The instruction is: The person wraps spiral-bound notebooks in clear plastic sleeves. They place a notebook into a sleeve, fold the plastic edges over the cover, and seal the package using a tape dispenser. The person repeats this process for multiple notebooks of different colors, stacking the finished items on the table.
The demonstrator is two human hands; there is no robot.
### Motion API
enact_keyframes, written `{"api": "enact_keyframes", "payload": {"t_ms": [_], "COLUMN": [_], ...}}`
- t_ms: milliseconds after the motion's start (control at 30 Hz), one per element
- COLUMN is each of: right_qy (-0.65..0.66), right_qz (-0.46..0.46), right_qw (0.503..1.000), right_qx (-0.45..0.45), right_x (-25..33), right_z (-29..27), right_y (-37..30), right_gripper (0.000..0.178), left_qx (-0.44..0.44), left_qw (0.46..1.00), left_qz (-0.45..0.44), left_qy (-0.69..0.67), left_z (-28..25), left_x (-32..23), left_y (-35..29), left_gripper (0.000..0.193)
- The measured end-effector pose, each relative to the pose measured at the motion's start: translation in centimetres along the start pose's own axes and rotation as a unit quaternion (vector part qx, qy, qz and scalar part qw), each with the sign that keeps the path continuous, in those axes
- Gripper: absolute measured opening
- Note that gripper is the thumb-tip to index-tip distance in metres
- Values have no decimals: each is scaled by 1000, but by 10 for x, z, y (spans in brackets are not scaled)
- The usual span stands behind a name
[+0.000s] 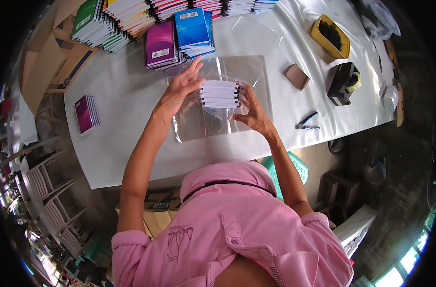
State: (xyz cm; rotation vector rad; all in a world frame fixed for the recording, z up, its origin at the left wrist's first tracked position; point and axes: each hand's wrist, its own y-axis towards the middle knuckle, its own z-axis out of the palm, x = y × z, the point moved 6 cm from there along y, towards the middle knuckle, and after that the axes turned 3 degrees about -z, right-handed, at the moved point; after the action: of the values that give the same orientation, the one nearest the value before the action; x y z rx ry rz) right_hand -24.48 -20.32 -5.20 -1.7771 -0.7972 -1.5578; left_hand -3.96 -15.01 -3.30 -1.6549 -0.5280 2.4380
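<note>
A small stack of spiral notebooks [220, 95] stands between my hands, page edges up and dark bindings at the sides. Clear plastic film lies around it, over a larger clear plastic sheet [256, 71]. My left hand [183, 85] is at the stack's left side, fingers stretched out toward the far side and thumb near the film. With fingers bent along the stack's right end and thumb at its near corner, my right hand [253, 111] grips the wrapped stack. The fingertips are partly hidden by film glare.
Purple notebooks [159, 43] and blue notebooks [193, 28] are piled behind. A small purple notebook [87, 114] lies left. On the right are nippers [307, 121], a brown block [297, 77], a tape dispenser [341, 85] and a yellow tub [318, 33] of black pieces. A cardboard box [60, 62] stands far left.
</note>
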Motion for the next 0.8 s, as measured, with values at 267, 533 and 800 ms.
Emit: {"api": "enact_keyframes", "payload": {"t_ms": [267,533,800], "right_qy": [22,6,26], "right_qz": [2,6,8], "right_qw": [1000,1000,1000], "right_qx": [-4,-11,-8], "right_x": [-5,-6,-5], "right_z": [1,1,2], "right_y": [1,1,2], "right_gripper": [101,98,96], "left_qx": [28,20,20], "left_qw": [999,996,991], "left_qz": [36,53,25], "left_qy": [26,67,128], "left_z": [-6,-8,-2], "left_x": [2,2,1], "left_y": [8,6,0], "left_gripper": [91,95,106]}}
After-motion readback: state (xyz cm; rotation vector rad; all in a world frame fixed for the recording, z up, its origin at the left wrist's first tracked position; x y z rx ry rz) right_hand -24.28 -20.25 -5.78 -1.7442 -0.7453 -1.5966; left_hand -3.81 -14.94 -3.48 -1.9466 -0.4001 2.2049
